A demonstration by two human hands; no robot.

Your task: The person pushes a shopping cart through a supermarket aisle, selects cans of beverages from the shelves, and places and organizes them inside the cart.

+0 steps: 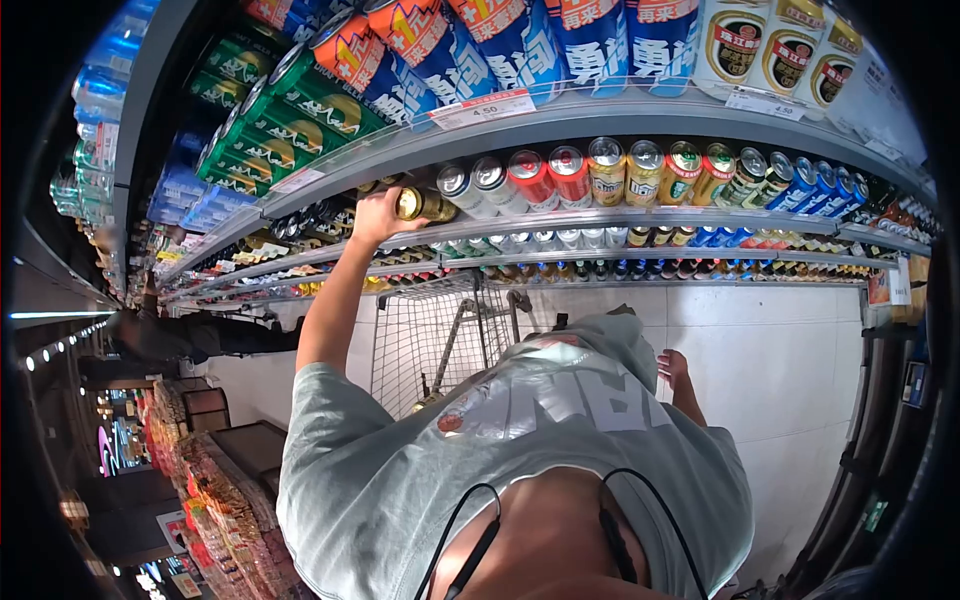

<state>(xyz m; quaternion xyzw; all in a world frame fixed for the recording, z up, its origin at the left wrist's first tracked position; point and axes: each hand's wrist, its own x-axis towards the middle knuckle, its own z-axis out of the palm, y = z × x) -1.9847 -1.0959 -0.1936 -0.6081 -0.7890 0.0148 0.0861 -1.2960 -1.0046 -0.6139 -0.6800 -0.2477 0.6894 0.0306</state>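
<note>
My left hand (378, 217) reaches up to a shelf and is closed around a can (410, 204) with a gold end. The can is tilted, and my fingers hide part of it. Beside it on the same shelf stand silver-white cans (489, 181) and red-and-white cans (531, 176). My right hand (674, 368) hangs low by my side, away from the shelf, with its fingers loosely extended and nothing seen in them.
A wire shopping cart (415, 335) stands between me and the shelves. Above are large blue-and-orange cans (505, 40), green can packs (290, 125) and a price tag (483, 108). Another person (190, 335) is farther down the aisle. Packaged goods (215, 500) are stacked at lower left.
</note>
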